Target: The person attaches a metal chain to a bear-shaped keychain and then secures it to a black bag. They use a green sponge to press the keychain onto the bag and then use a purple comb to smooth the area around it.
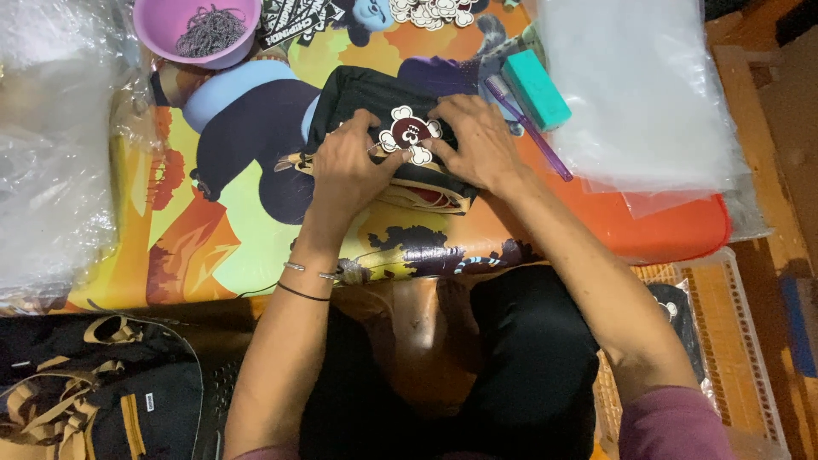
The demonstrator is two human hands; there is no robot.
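Observation:
A black fabric pouch [358,98] lies on a colourful cartoon-printed table top [230,238]. On it sits a dark red and white skull-shaped patch [409,134]. My left hand [345,166] presses on the pouch at the patch's left edge, thumb touching the patch. My right hand [477,140] rests on the pouch at the patch's right side, fingers spread over the fabric and fingertips at the patch's edge. Under the pouch shows a tan and red edge of more fabric [430,198].
A pink bowl [170,21] holding a tangle of grey ball chains stands at the back left. A teal block [535,88] and a purple stick [528,128] lie right of the pouch. Clear plastic bags [648,94] pile at right, more plastic at left [51,153]. Black bags with tan straps [94,392] sit at lower left.

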